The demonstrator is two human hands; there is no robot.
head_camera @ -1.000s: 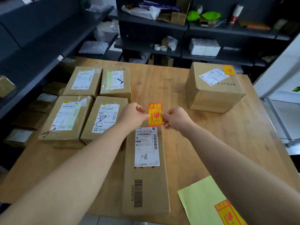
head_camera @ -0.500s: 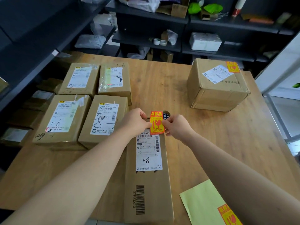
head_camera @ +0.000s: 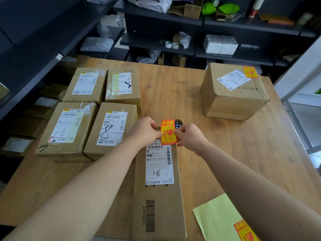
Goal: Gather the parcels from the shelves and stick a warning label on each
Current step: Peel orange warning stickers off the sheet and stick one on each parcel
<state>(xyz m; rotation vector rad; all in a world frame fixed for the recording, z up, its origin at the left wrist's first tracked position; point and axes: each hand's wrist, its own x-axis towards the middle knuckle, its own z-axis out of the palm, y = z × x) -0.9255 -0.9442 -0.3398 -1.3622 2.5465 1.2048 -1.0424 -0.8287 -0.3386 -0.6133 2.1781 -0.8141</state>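
Orange-red warning label (head_camera: 168, 132), pinched at its 2 side edges by the left hand (head_camera: 144, 131) and right hand (head_camera: 190, 137), has come down in 1 second to the far end of the long parcel (head_camera: 159, 208) marked 1-8, so pressing it flat seems next.

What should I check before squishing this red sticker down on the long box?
1. Left hand and right hand both pinch the warning label: ok.
2. Long parcel lies flat on the table: ok.
3. Label reads upright, roughly straight: ok.
4. Label clear of the white shipping label: not ok, its lower edge overlaps the top.
5. Label touching the parcel yet: cannot tell.
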